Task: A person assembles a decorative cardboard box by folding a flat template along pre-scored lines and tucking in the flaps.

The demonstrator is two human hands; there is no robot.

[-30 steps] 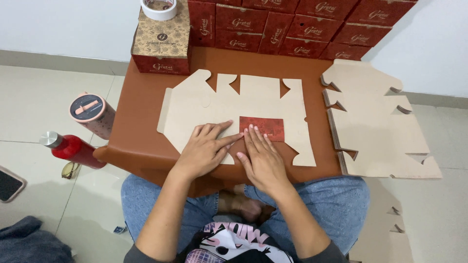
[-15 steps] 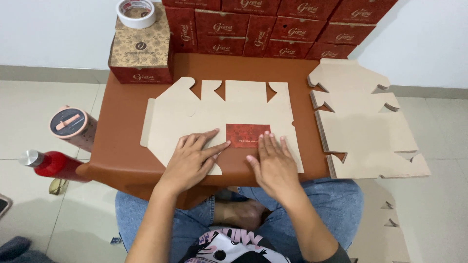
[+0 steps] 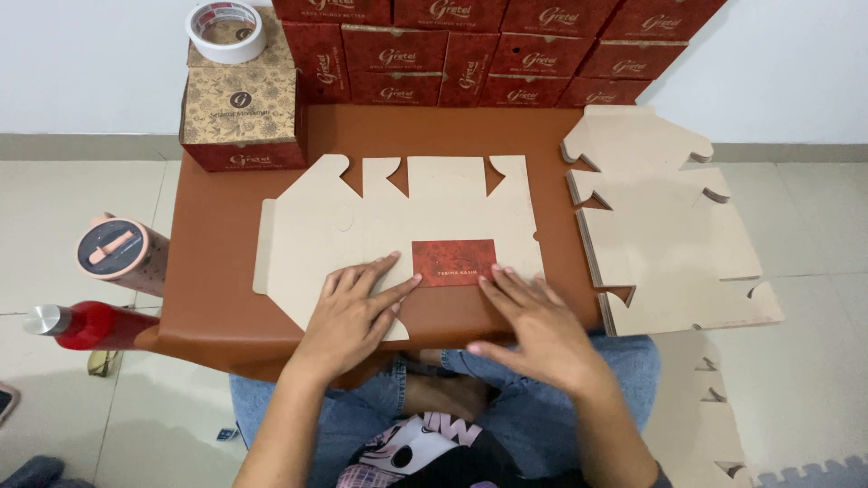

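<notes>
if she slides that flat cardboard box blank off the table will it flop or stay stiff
The flat cardboard box blank looks thin and scored, so it would likely bend along its folds. Its cut flaps may sag. It probably slides easily on the smooth brown table, being light for its spread.

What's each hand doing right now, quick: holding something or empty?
Left hand: open, flat, fingers spread, pressing on the flat unfolded tan cardboard box blank, grasping nothing.
Right hand: open, flat, fingertips at the red rectangular label, grasping nothing.

Bare counter [image 3: 217, 262] lies open left of the flat cardboard [image 3: 362, 226] (stacked boxes [image 3: 479, 54] wall the back, cardboard pile [image 3: 669, 235] the right).
</notes>
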